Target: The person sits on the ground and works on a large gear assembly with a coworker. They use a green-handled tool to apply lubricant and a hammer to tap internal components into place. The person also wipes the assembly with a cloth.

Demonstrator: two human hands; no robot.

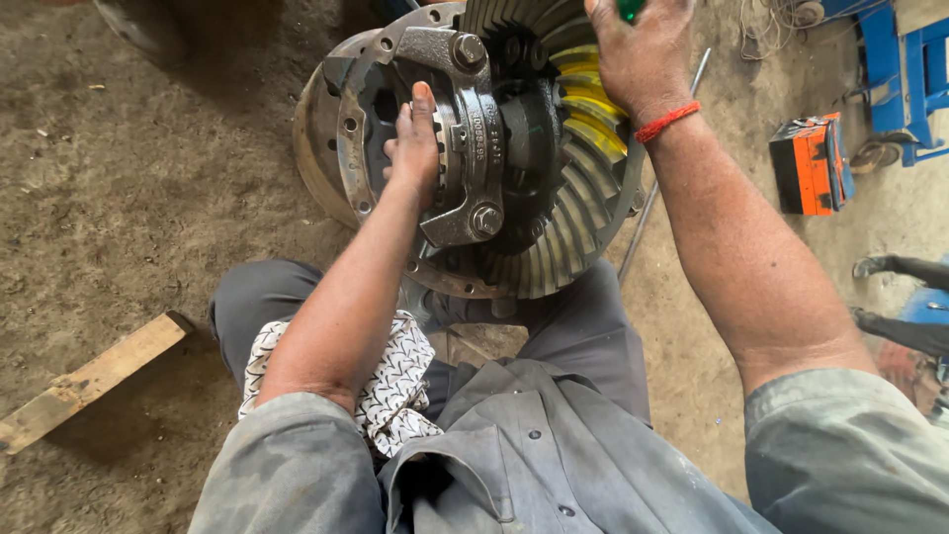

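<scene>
The left hand (413,143) presses flat, fingers loose, inside the differential carrier (474,148); the right hand (641,49) above it grips a green-handled tool (629,8).

Left hand (415,143) flat, fingers extended forward; right hand (638,49) raised, fingers curled shut, forearms bare.

Grey rolled sleeves (297,465), red wrist thread (664,122).
</scene>
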